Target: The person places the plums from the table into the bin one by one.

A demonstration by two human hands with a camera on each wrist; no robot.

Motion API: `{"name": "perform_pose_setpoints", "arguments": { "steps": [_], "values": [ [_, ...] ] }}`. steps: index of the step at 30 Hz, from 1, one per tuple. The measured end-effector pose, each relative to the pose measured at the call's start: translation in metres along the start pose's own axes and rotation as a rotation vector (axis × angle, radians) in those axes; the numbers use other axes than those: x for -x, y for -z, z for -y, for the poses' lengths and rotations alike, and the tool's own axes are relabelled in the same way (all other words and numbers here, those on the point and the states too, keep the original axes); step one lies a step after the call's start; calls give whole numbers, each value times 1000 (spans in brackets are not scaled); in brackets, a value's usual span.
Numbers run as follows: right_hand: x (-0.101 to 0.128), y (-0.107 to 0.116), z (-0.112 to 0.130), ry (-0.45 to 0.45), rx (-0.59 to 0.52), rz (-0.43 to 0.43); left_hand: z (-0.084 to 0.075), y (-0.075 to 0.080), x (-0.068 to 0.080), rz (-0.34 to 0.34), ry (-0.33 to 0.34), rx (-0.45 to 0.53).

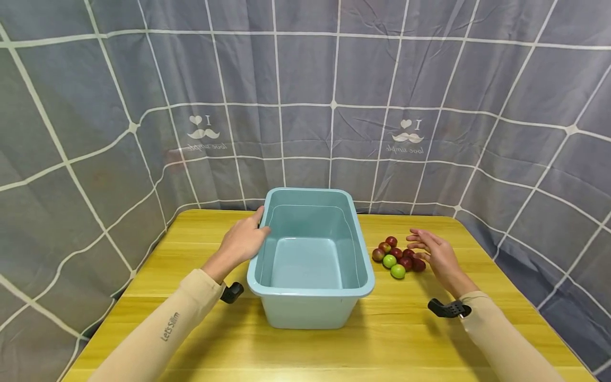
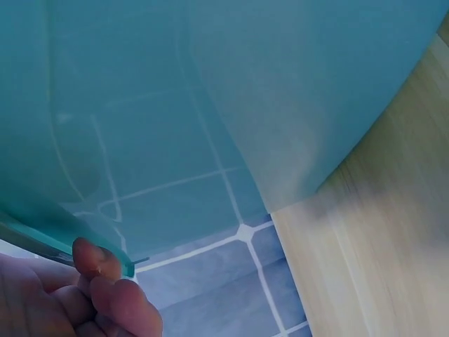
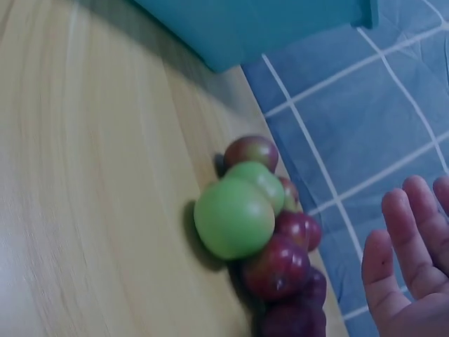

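Note:
A light blue plastic basin [image 1: 310, 310] stands on the table, and its inside shows only the bare bottom. My left hand [image 1: 242, 240] grips the basin's left rim, thumb over the edge; in the left wrist view its fingers [image 2: 126, 305] curl beneath the rim. To the right of the basin lies a cluster of small round fruits that look like plums: several dark red plums [image 1: 405, 263] and two green plums [image 1: 398, 271]. My right hand [image 1: 441, 260] hovers at the right side of the cluster, fingers loosely extended and apart from the fruit in the right wrist view.
The yellow wood-grain table [image 1: 200, 339] runs beneath everything. Behind it and along both sides hangs a grey curtain [image 1: 305, 132] with white grid lines, close to the table's back edge. A black wrist strap [image 1: 448, 309] sits on the right sleeve.

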State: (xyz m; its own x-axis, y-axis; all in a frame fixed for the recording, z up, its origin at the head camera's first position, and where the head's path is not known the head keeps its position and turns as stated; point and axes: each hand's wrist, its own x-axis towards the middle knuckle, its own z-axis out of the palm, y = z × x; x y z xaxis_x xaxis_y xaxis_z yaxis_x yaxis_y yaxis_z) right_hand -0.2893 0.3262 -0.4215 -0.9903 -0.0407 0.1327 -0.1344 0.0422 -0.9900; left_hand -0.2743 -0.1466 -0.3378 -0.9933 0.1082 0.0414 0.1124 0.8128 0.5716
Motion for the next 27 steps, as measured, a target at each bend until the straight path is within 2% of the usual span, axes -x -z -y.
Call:
{"name": "perform_pose_setpoints", "arguments": {
  "steps": [9, 16, 22, 27],
  "values": [
    [-1, 20, -8, -47, -62, -44, -2, -1, 1, 1, -26, 9],
    [-3, 36, -21, -75, -78, -46, -1, -2, 0, -6, -21, 4],
    [-3, 48, -32, -136, -47, -28, -1, -1, 1, -18, -25, -25],
    [-3, 53, -40, -197, 25, 8, -1, 0, 2, -34, -43, -53]
  ]
}}
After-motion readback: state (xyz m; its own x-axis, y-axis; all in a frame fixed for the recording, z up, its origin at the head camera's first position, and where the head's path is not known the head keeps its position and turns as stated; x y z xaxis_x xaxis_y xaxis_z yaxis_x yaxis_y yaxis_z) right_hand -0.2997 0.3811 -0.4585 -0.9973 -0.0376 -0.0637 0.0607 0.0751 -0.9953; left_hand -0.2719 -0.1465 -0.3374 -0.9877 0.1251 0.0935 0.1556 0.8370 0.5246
